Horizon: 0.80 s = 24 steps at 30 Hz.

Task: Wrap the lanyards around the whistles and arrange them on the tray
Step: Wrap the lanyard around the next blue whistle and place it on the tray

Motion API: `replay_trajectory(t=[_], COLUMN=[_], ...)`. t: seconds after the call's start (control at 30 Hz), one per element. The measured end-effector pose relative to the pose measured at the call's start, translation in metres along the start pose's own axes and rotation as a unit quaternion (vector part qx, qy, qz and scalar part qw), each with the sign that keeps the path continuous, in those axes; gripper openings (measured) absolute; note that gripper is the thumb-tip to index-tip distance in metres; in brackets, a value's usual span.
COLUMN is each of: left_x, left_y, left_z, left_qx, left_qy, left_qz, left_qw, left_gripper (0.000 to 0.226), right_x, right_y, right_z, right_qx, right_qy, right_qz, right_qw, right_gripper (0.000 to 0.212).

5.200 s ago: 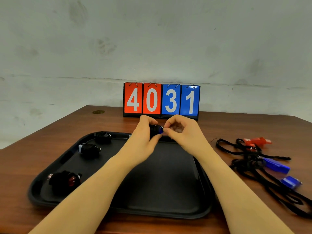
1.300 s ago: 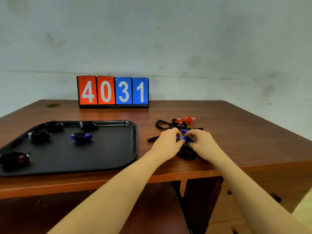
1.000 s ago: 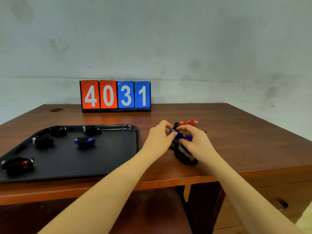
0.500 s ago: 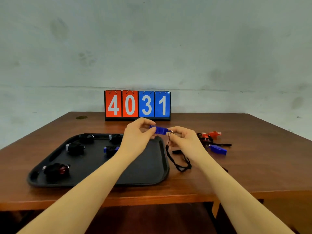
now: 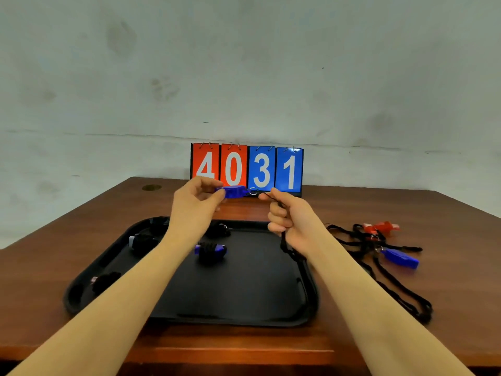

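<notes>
My left hand pinches the small blue plastic whistle, held level in the air above the far edge of the black plastic tray. My right hand grips its thin black cord lanyard just right of the metal ring. The whistle looks light, rigid and smooth; the cord looks limp, so it likely needs tension while winding.

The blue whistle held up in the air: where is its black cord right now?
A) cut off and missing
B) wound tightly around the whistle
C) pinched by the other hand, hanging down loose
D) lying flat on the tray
C: the left hand holds the blue whistle while the right hand pinches its black cord, which dangles unwound below the fingers.
</notes>
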<state>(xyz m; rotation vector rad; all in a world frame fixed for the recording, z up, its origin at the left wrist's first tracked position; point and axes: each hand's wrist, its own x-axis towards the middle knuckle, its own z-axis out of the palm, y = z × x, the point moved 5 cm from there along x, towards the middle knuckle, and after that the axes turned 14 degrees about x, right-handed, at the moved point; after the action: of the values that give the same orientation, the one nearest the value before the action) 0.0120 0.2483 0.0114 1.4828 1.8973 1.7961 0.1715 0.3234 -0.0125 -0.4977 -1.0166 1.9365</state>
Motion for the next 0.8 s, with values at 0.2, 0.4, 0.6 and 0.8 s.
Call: replay_trajectory(t=[0.2,0.4,0.6,0.8], left_x=[0.027,0.035,0.029,0.027], left_y=[-0.011,-0.018,-0.033,-0.038], left_z=[0.005,0.012,0.014,0.013], left_qx=[-0.086,-0.169,-0.173,-0.126], left_qy=[-0.016,-0.027,-0.049,-0.050], left_qz=[-0.028,-0.043,-0.051,-0.064], left_qw=[0.996,0.984,0.982,0.989], left_gripper=[0.014,0.015,0.021,0.018], right_x=[0.032,0.051,0.050,0.044], right_y=[-0.013,-0.010,-0.014,-0.019], right_z=[0.006,-0.002,-0.014,-0.014], right_qx=[-0.012,-0.038,0.043,0.017], right_qy=[0.009,0.020,0.028,0.029], right_qz=[-0.101,-0.100,-0.132,-0.227], right_qw=[0.995,0.994,0.990,0.973], right_gripper=[0.018,0.022,0.025,0.023])
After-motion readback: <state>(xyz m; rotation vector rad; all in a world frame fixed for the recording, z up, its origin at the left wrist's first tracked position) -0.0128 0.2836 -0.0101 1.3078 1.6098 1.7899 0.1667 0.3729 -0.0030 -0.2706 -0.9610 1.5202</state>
